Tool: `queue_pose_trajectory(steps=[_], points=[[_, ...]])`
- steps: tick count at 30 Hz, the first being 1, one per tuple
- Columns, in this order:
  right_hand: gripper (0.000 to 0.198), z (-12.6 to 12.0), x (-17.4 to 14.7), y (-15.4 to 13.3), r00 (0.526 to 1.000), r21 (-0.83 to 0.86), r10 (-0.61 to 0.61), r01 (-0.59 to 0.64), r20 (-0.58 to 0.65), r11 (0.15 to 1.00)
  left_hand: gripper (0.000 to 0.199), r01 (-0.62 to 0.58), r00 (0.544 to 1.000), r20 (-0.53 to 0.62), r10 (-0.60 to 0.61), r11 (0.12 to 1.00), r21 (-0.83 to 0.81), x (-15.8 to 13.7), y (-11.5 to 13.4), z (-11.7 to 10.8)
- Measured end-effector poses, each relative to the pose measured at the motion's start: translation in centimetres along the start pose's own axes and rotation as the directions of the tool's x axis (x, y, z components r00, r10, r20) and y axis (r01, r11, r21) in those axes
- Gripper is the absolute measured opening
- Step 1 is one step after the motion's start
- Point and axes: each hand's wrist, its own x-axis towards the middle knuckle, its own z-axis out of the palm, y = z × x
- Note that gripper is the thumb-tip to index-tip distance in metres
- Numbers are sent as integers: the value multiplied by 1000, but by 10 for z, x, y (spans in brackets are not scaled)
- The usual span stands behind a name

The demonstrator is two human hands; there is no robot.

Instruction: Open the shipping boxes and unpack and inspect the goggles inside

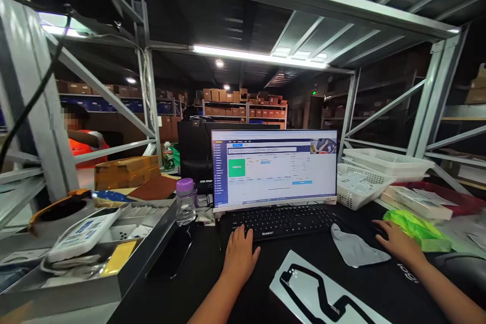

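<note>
My left hand (pixel 240 253) rests at the left front of the black keyboard (pixel 281 223), fingers spread over its keys and thumb apart. At the right, my right hand (pixel 400 243) is curved over a dark computer mouse (pixel 380 232), mostly hidden under the fingers, on the black desk mat (pixel 212 288). Between the hands lie a grey cloth-like piece (pixel 355 247) and a white box (pixel 304 291) printed with a black angular shape. Behind the keyboard stands a lit monitor (pixel 273 172) showing a web page with a green square.
A grey tray (pixel 125 283) of packets, a dark phone (pixel 172 253) and a purple-lidded bottle (pixel 186 202) stand at left. White baskets (pixel 387 162) and a bright green bag (pixel 413 225) sit at right. Metal shelf posts frame the desk; a person (pixel 85 136) is beyond, left.
</note>
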Motion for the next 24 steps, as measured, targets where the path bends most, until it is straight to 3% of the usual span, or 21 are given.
queue_pose_trajectory(steps=[24], points=[[41, 5, -2, -4, 998, 28, 54, -54, -14, 998, 46, -51, 995, -77, 58, 994, 94, 4, -8, 16]])
